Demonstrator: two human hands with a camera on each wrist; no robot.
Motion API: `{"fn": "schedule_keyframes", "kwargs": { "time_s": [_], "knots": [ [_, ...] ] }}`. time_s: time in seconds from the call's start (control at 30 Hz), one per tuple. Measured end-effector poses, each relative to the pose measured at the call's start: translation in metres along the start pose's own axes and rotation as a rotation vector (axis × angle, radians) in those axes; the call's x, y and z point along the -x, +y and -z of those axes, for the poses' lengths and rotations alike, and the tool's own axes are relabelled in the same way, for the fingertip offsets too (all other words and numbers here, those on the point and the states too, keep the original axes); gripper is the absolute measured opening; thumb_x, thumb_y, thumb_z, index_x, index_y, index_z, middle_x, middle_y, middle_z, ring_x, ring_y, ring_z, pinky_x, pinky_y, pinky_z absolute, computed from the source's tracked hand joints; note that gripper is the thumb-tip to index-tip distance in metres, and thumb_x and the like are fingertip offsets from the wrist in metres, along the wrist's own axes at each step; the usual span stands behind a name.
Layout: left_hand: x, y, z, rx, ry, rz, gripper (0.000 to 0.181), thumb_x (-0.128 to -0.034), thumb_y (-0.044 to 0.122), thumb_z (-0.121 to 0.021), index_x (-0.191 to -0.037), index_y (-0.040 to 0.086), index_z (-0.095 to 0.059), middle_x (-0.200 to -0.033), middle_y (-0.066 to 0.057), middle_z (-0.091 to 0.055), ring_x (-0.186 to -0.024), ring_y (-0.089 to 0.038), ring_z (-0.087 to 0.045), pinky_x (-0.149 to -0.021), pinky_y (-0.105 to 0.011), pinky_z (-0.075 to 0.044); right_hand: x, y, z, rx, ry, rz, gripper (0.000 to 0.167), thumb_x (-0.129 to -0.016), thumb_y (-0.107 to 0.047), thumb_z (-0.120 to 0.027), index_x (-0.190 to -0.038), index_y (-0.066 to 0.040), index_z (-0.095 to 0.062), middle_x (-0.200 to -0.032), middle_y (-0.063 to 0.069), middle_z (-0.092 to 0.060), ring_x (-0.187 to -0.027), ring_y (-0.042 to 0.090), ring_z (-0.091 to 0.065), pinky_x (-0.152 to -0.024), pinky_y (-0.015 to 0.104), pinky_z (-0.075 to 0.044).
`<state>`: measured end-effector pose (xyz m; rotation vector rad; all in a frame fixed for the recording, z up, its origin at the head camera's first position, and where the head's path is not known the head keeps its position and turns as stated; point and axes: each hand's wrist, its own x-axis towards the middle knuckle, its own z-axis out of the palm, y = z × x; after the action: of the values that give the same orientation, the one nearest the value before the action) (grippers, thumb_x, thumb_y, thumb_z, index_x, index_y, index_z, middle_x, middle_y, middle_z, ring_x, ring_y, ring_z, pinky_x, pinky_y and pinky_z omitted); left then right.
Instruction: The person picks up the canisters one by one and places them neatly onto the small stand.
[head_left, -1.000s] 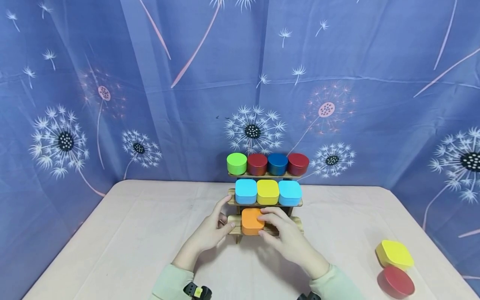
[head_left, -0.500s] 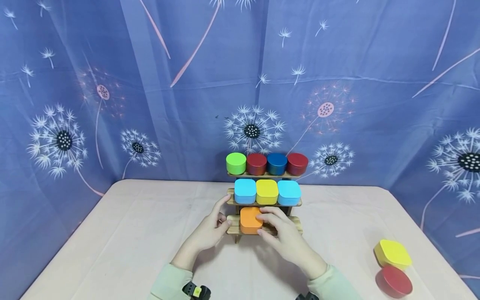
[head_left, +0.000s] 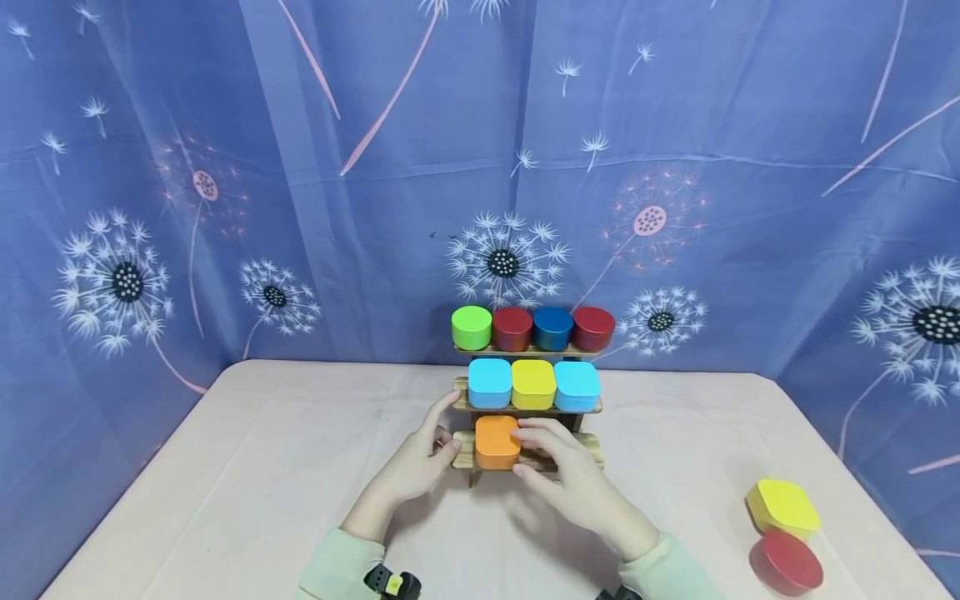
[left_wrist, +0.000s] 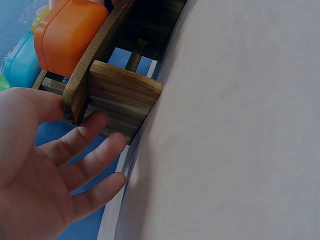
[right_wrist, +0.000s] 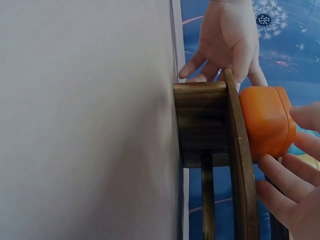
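An orange box [head_left: 497,442] with rounded corners sits on the bottom shelf of a wooden three-tier stand [head_left: 570,446], near its left end. My right hand [head_left: 573,475] is at the box's right side; its fingertips touch the box, and the fingers are loosely bent, not wrapped round it. At the stand's left end is my left hand [head_left: 412,467], with its thumb at the end of the bottom shelf and its index finger up by the middle one. In the left wrist view, the other fingers [left_wrist: 97,155] spread beside the stand's side panel [left_wrist: 122,92].
Light blue box [head_left: 490,383], yellow box [head_left: 533,385] and another light blue box [head_left: 577,387] line the middle shelf. Green [head_left: 472,328], red [head_left: 512,329], blue [head_left: 552,329] and red round tins [head_left: 593,329] fill the top. A yellow box [head_left: 783,508] and red tin [head_left: 786,563] lie at right.
The orange box has slid a little left along the bottom shelf, with my right fingertips following at its side. My left hand stays at the stand's left end.
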<state>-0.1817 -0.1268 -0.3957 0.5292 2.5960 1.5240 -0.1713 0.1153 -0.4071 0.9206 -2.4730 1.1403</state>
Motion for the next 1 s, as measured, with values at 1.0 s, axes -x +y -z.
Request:
{"fn": "schedule_keyframes", "kwargs": {
  "time_s": [1.0],
  "knots": [
    [-0.011,-0.034,-0.01,0.002,0.022,0.008,0.068,-0.0968,0.014,-0.052,-0.149,0.038,-0.015,-0.078,-0.003,-0.056,-0.061,-0.009,-0.046,-0.058,-0.025,-0.042,0.027,0.02,0.033,0.094,0.109,-0.035,0.03,-0.081,-0.013,-0.073,-0.11,-0.009,-0.067,-0.11,-0.002,-0.066,-0.1,0.012,-0.061,-0.079,0.029,-0.053]
  ]
}}
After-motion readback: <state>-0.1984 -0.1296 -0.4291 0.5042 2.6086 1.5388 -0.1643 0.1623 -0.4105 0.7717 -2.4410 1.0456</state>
